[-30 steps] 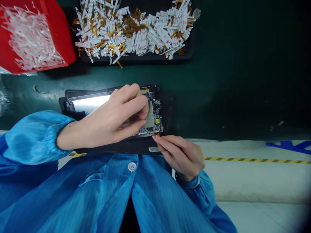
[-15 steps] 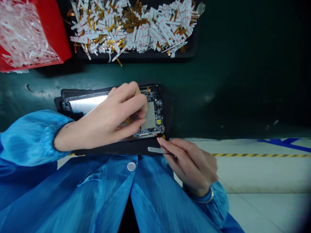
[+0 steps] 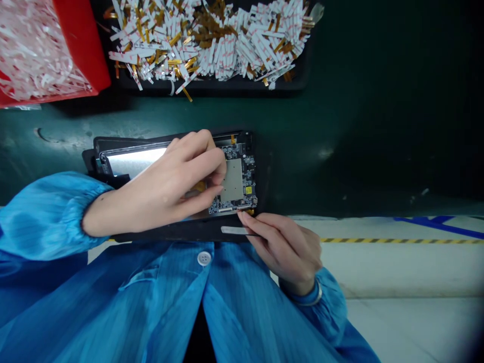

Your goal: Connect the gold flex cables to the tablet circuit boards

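Currently, I read the left hand lying across an open tablet, whose circuit board faces up at the tablet's right end. Its fingers are pressed together and curve over the board's left side, above an amber flex strip; I cannot tell whether they pinch it. The right hand pinches a flat metal pry blade, which lies just below the tablet's lower edge, and one fingertip touches that edge.

The tablet rests on a black mat on the dark green table. Beyond it sits a black tray heaped with white-and-amber flex strips, beside a red bin of white plastic strips.
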